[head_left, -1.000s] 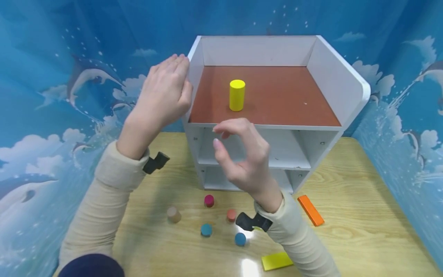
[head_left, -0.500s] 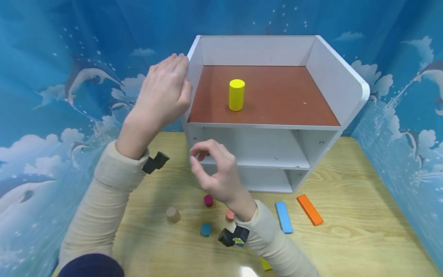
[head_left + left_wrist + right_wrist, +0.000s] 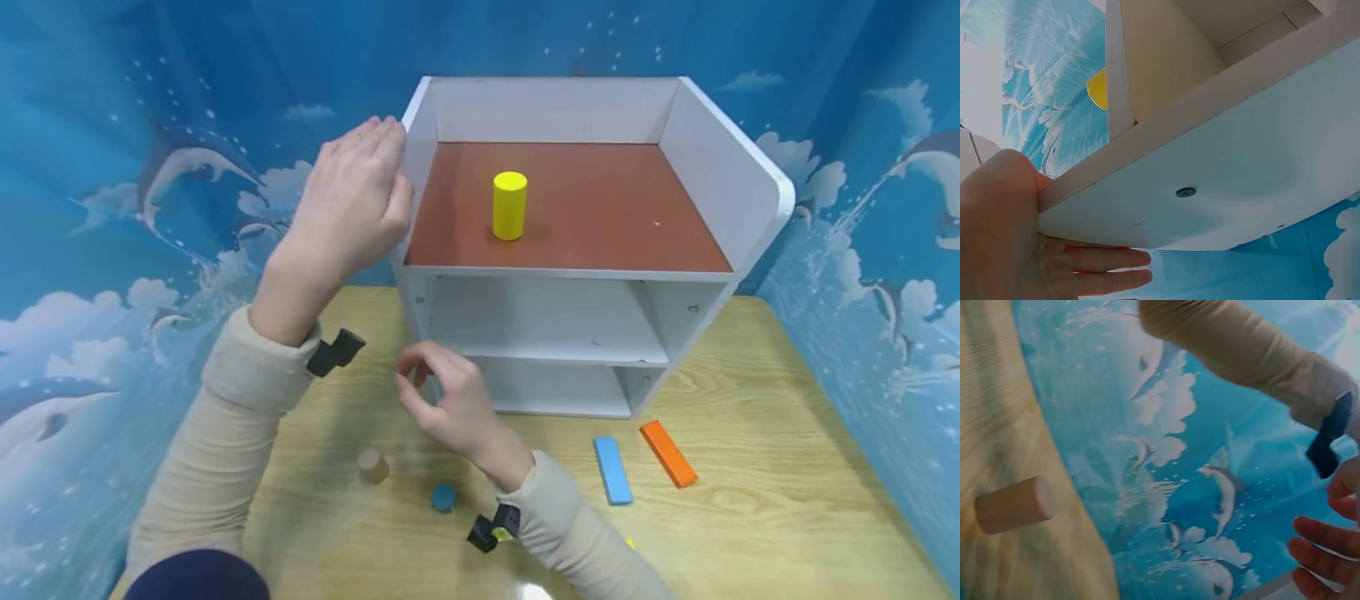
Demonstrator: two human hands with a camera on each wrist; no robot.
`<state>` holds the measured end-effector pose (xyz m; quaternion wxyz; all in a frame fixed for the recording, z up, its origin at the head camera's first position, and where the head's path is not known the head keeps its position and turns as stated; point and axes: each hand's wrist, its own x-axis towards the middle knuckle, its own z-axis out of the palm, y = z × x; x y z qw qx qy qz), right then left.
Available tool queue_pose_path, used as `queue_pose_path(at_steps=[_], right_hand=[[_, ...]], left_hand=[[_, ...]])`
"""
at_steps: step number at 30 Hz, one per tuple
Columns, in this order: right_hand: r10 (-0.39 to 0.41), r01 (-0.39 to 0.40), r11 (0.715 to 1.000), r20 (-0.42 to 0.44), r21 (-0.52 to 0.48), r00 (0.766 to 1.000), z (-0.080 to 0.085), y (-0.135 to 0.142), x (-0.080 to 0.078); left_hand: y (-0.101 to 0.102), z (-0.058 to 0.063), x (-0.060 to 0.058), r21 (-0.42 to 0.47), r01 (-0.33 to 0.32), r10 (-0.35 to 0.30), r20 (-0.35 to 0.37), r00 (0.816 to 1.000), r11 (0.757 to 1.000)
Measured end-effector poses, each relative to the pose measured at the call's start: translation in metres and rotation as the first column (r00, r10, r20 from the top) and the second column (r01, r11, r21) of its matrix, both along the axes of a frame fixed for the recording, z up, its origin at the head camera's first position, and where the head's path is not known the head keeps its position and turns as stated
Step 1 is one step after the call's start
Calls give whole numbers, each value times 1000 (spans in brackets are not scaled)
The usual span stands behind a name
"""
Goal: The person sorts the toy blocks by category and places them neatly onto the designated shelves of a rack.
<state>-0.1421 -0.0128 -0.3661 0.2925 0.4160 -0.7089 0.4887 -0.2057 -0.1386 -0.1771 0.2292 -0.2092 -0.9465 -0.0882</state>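
My left hand (image 3: 341,196) rests on the white side panel at the left of the shelf unit (image 3: 555,109). The left wrist view shows two straight fingers of the left hand (image 3: 1004,225) at this panel's edge (image 3: 1147,137); the thumb is mostly hidden. In front of the unit, my right hand (image 3: 450,404) hangs over the table with thumb and index finger loosely bent, nothing visible between them. Nearest to it are a wooden cylinder (image 3: 372,466) and a blue round block (image 3: 443,498). A yellow cylinder (image 3: 509,208) stands upright on the unit's brown top.
To the right, a light blue bar (image 3: 613,471) and an orange bar (image 3: 669,454) lie on the wooden table (image 3: 787,500). A sliver of a yellow piece (image 3: 630,543) shows beside the right sleeve. A blue ocean-print curtain (image 3: 90,250) surrounds the table.
My right hand has moved down and left from the unit's upper shelf. It uncovers the light blue bar and now hides the magenta and coral blocks. The left hand stays on the panel.
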Motion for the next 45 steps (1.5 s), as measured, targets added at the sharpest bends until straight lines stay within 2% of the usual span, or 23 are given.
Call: queue_pose_path(at_steps=[5, 10, 14, 19, 21, 26, 31, 36, 43, 45], right_hand=[[36, -30, 982, -28, 185, 999, -18, -5, -3], [127, -116, 930, -10, 348, 992, -33, -11, -4], [145, -158, 856, 65, 493, 987, -41, -13, -3], [146, -201, 726, 137, 657, 980, -46, -15, 0], [167, -223, 693, 148, 686, 975, -49, -17, 0], [211, -264, 641, 165, 720, 963, -56, -22, 2], [203, -226, 601, 127, 766, 971, -63, -25, 3], [170, -217, 580, 144, 785, 975, -71, -27, 3], [129, -218, 590, 176, 777, 976, -77, -32, 3], [114, -213, 586, 180, 782, 977, -79, -34, 3]], left_hand=[[1, 1, 0, 1, -8, 8, 14, 1000, 1000], [1, 2, 0, -2, -7, 7, 24, 1000, 1000], [1, 2, 1, 0, -7, 7, 31, 999, 1000], [2, 2, 0, 2, -7, 7, 24, 1000, 1000], [2, 1, 0, 3, -7, 6, 23, 1000, 1000], [1, 0, 0, 8, 5, -5, 13, 1000, 1000], [1, 0, 0, 11, 7, -7, 1, 1000, 1000], [0, 1, 0, 12, 4, -4, 3, 1000, 1000], [0, 1, 0, 7, -3, 3, 23, 1000, 1000], [0, 1, 0, 7, -1, 1, 19, 1000, 1000]])
